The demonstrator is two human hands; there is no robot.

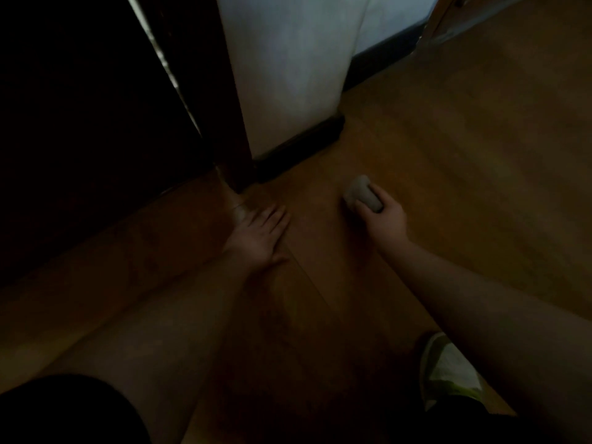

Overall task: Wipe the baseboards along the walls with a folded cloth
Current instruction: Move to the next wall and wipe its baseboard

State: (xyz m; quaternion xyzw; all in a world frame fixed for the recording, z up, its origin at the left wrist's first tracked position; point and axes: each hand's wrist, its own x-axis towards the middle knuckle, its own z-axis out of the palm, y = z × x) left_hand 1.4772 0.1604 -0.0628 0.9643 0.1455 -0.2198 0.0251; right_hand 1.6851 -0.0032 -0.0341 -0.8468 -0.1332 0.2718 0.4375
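Note:
My right hand (386, 216) grips a small folded grey cloth (360, 193) just above the wooden floor, a short way in front of the dark baseboard (299, 147) at the foot of a white wall. The cloth is apart from the baseboard. My left hand (261, 235) lies flat on the floor with straight fingers, close to the dark door frame corner (237, 184). A second stretch of dark baseboard (381, 60) runs along the wall farther back on the right.
A dark door or doorway (96, 123) fills the left side. Wooden floor (464, 155) spreads to the right and front. My bare leg (153, 341) and a light shoe (448, 370) are at the bottom. The scene is dim.

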